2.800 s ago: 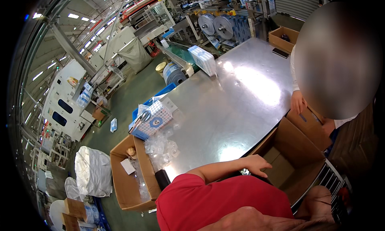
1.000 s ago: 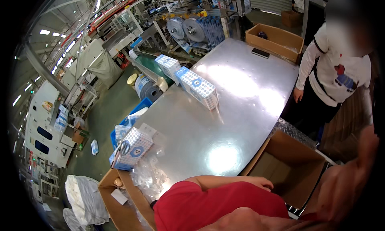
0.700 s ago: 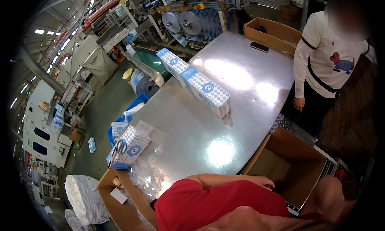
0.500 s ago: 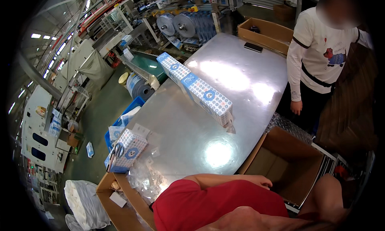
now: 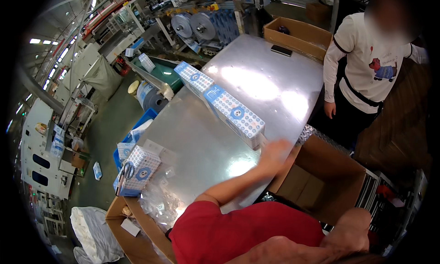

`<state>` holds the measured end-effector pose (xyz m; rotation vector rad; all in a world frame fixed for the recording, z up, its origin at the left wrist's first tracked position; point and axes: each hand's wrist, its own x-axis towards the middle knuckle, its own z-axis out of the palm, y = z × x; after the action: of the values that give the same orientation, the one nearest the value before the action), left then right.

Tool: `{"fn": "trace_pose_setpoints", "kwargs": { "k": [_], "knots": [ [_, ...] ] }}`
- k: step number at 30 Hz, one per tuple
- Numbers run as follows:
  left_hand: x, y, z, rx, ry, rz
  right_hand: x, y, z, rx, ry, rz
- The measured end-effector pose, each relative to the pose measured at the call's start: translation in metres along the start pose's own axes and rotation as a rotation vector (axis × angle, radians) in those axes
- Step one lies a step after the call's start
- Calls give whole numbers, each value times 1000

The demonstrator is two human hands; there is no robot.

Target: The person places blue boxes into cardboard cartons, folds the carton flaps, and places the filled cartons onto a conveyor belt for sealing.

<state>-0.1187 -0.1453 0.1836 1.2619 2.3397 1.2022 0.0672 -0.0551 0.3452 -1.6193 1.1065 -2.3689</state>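
My left hand [image 5: 276, 157], smeared by motion, is over the right edge of the metal table, close to the near end of a long blue-and-white patterned pack [image 5: 234, 111]. Whether its fingers touch the pack's loose clear wrapping or hold anything cannot be made out. Behind that pack, end to end with it, lies a second patterned pack [image 5: 195, 77]. Only the bent upper part of my right arm shows at the lower right; my right hand is out of sight. An open cardboard box [image 5: 316, 190] stands beside the table, just right of my left hand.
On the table's left side, scissors [image 5: 127, 172] rest against another patterned pack [image 5: 143, 165], near crumpled clear plastic [image 5: 160, 202]. A blue crate [image 5: 118, 147] and cardboard box [image 5: 137, 213] adjoin that side. A phone [image 5: 281, 50] lies far off. A person [image 5: 366, 62] stands at the right.
My left hand has swung up and forward from beside the open box to near the pack's end. A pack on the green conveyor shows more fully. The view has shifted slightly.
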Motion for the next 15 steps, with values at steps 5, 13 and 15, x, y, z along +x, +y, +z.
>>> {"fn": "trace_pose_setpoints", "kwargs": {
  "k": [5,13,15],
  "knots": [
    [27,-153,-80,698,304,-492,-32,26,-94,-669,69,733],
    [-23,-133,-55,306,-155,23,-216,97,-81,-335,150,1759],
    [-14,-155,-65,210,-140,-41,-203,107,-90,-406,19,1709]
  ]
}}
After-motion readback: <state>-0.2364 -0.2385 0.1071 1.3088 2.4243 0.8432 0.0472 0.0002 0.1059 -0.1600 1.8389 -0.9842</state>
